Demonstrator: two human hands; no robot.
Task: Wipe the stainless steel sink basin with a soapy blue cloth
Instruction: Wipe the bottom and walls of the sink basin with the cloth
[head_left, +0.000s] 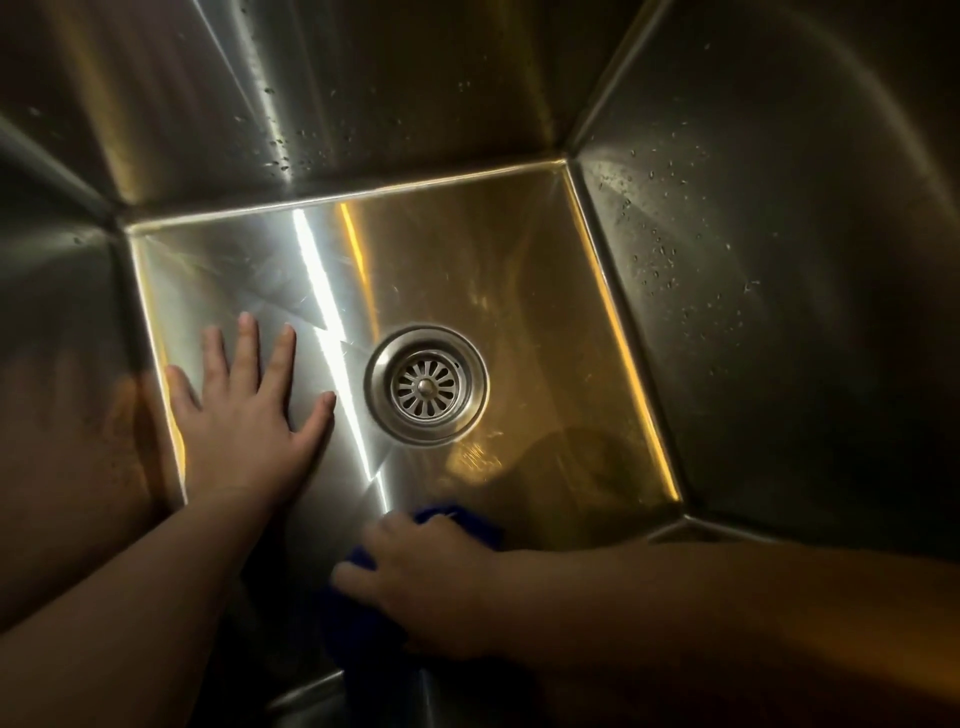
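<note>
I look straight down into a deep stainless steel sink basin (493, 249) with a round drain strainer (426, 385) in the middle of its floor. My left hand (244, 410) lies flat on the floor left of the drain, fingers spread, holding nothing. My right hand (421, 587) presses a dark blue cloth (363, 639) against the near edge of the floor, below the drain. Most of the cloth is hidden under the hand; blue folds show above the knuckles and below the fingers.
Four steep steel walls surround the floor. Water droplets dot the far wall (291, 140) and the right wall (670, 244). A bright streak of reflected light crosses the floor left of the drain. Both forearms reach in from the near side.
</note>
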